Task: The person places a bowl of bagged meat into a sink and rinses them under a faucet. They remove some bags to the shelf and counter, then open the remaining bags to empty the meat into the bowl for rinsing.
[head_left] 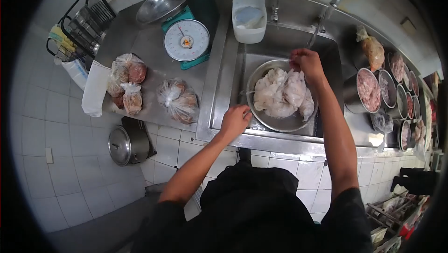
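Note:
A round metal bowl (285, 124) sits in the sink below me, heaped with pale raw meat (280, 92) that looks like chicken. At its near left rim is my left hand (236, 120), fingers curled inward with their tips right at the edge. Across the bowl, my right hand (306, 62) is closed at the far right rim, its fingers bent down and partly hidden. Behind the right hand rises a tap (322, 17). A white plastic container (249, 17) stands at the back of the sink, left of the bowl.
Left on the steel counter are a dial scale (186, 40) with a metal pan (165, 2) and knotted bags of meat (178, 100). Several metal pots of meat (368, 89) line the right counter. A lidded pot (122, 144) stands low at left. Another person's dark-clothed legs (415, 180) show at right.

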